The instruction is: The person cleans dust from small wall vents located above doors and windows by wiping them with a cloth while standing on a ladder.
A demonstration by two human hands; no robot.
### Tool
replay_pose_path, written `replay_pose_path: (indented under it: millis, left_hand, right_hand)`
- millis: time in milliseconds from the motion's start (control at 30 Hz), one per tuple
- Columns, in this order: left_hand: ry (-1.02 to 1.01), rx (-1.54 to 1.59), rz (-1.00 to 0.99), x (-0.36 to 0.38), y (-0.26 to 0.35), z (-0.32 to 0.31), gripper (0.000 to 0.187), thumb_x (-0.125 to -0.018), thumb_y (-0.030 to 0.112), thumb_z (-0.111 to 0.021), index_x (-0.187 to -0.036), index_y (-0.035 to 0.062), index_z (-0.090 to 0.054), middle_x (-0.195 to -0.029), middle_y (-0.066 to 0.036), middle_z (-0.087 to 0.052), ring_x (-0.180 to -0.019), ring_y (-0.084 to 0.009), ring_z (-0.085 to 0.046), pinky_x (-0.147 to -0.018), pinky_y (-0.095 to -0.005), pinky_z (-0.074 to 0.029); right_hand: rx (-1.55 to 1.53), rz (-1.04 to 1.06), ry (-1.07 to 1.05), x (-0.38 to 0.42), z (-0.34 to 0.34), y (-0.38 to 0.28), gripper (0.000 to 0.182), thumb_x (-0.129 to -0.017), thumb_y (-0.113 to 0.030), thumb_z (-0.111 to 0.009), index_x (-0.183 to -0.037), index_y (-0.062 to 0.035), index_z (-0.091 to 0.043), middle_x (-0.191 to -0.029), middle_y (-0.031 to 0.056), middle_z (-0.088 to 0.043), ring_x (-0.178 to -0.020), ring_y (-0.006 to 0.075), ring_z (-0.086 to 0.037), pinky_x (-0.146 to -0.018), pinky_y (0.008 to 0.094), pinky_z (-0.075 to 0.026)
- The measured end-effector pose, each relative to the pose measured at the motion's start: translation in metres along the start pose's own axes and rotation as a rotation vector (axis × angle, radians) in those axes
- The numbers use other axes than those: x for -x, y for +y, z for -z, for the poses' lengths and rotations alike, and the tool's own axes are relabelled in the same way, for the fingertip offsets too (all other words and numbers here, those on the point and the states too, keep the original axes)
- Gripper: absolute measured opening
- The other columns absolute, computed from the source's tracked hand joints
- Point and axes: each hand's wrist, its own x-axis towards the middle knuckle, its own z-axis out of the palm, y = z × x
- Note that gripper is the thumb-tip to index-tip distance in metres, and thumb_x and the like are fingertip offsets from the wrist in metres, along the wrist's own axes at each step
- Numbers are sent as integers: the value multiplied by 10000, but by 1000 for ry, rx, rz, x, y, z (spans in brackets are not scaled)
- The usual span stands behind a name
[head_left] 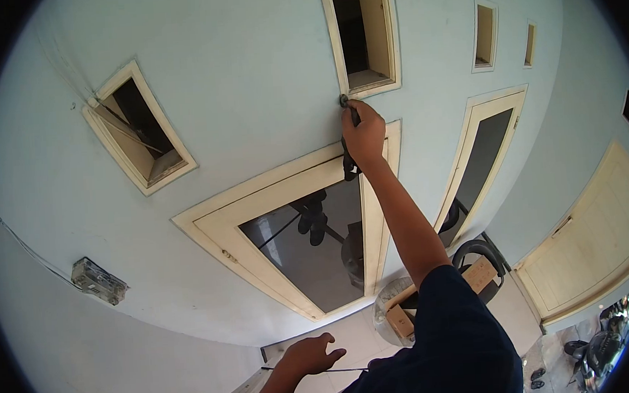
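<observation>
My right hand is raised against the pale wall, its fingers closed round a dark object that is too small to make out fully. The object's round top touches or nearly touches the lower left corner of a cream-framed opening. Below that hand is a cream-framed window with dark glass. Low in the view, my left hand hangs in the air with thumb and fingers apart, holding nothing.
Another framed opening is at the left, above an electric meter box. Below my right arm are a chair and cardboard boxes. A door stands at the right, with a motorcycle near it.
</observation>
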Motion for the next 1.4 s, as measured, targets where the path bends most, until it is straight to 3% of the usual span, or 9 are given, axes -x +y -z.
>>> replay_pose_path:
  millis: [300, 367, 467, 633, 733, 867, 1033, 1167, 1400]
  left_hand:
    - [45, 3, 15, 0, -10, -2, 680, -955, 613, -524, -1350, 60, -537, -1124, -204, -719, -1118, -367, -665, -952, -466, -509]
    - [64, 5, 10, 1, -5, -3, 680, -953, 614, -527, -1348, 61, -538, -1122, -204, -720, -1118, -368, -666, -949, -465, -511]
    - [27, -10, -2, -2, -5, -4, 678, -950, 614, -531, -1346, 64, -540, -1119, -202, -721, -1114, -371, -665, -947, -469, -511]
    - [-2, -3, -40, -2, 3, -7, 672, -958, 609, -521, -1355, 66, -534, -1126, -198, -718, -1113, -363, -666, -944, -473, -511]
    - [-15, -12, -24, 2, 4, -2, 675, -958, 610, -522, -1354, 63, -534, -1126, -195, -719, -1111, -361, -667, -946, -470, -510]
    - [-22, 6, 11, 4, 5, 2, 683, -954, 617, -527, -1350, 61, -538, -1125, -198, -718, -1111, -360, -667, -949, -467, -509]
    - [3, -3, 1, -1, 0, -2, 682, -953, 618, -525, -1348, 62, -541, -1124, -198, -719, -1115, -363, -665, -953, -467, -508]
    - [11, 18, 10, -4, -8, -4, 680, -952, 618, -525, -1347, 65, -543, -1130, -198, -718, -1123, -366, -661, -960, -466, -507]
    - [56, 14, 55, 2, -9, 1, 671, -953, 613, -523, -1342, 66, -545, -1117, -193, -720, -1119, -357, -664, -951, -475, -511]
  right_hand:
    - [-43, -7, 137, 0, -4, 0, 164, -877, -82, -663, -986, 22, -727, -892, 204, -726, -772, 347, -712, -718, 402, -552]
    - [-126, -277, 50, 1, -1, 1, 166, -882, -85, -660, -988, 25, -724, -909, 203, -729, -794, 343, -718, -731, 403, -554]
    - [-3, -77, 138, -1, -3, 0, 180, -880, -84, -665, -1010, 23, -728, -921, 204, -730, -801, 335, -723, -738, 395, -559]
    - [-48, -196, 107, -10, 5, 8, 171, -865, -77, -677, -997, 19, -728, -949, 192, -737, -818, 358, -721, -746, 406, -564]
    - [62, 97, 76, -6, -1, -1, 145, -852, -81, -680, -964, -2, -728, -929, 185, -736, -751, 387, -693, -743, 424, -548]
    - [-5, -156, 21, -9, 3, 3, 189, -880, -99, -680, -1021, 21, -720, -937, 203, -736, -843, 361, -723, -782, 383, -560]
    - [25, 100, -9, -7, 4, -3, 188, -878, -92, -686, -1024, 20, -721, -900, 198, -736, -796, 335, -726, -751, 368, -560]
    - [-78, -34, 98, 4, -15, -5, 153, -863, -66, -696, -1007, -16, -711, -946, 177, -724, -813, 353, -693, -739, 426, -531]
    - [-71, 169, 22, -11, -4, 7, 187, -889, -45, -691, -1071, -4, -680, -982, 186, -714, -868, 355, -710, -767, 374, -563]
